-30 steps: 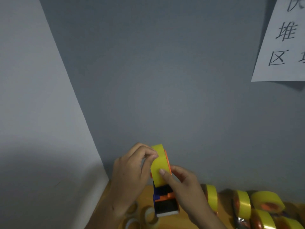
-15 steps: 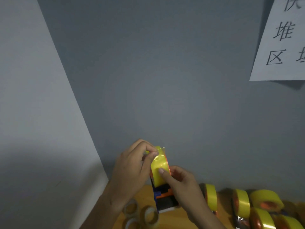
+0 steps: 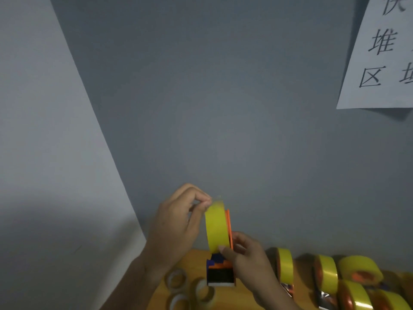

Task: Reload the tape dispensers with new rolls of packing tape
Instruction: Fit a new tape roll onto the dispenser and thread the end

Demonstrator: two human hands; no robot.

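Where the frame ends at the bottom, empty tape cores (image 3: 178,285) lying on the wooden tabletop (image 3: 196,256). Just behind, a blue and orange tape dispenser (image 3: 220,272) held upright above the tabletop, loaded with a yellow packing tape roll (image 3: 216,227). Right hand (image 3: 248,258) gripping the dispenser's side, thumb pressed on the roll's lower face. Left hand (image 3: 176,227) pinching narrowly at the tape's loose end near the roll's top. Further right, a row of loaded dispensers (image 3: 326,276) on the tabletop. Behind, a grey wall (image 3: 223,97) with a paper sign (image 3: 384,52) bearing Chinese characters.
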